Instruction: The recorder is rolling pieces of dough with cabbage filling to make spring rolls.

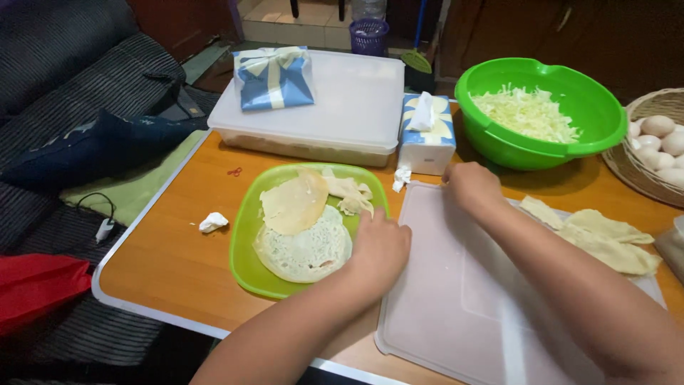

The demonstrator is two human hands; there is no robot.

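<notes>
My left hand (377,246) rests knuckles-up at the right edge of a green plate (246,267), fingers curled onto the round white wrapper (303,249) lying there. A second, yellowish wrapper (293,203) lies folded above it on the plate, with torn scraps (347,192) beside. My right hand (469,184) sits at the far left corner of a pale pink plastic lid (456,299), fingertips bent down on its rim; whether it pinches anything cannot be seen.
A green bowl of shredded cabbage (531,114) stands at the back right, a basket of eggs (655,142) beside it. A tissue box (425,135), a lidded white container (342,107) with a blue packet (273,77), loose wrappers (605,239) and a crumpled tissue (212,222) surround the plate.
</notes>
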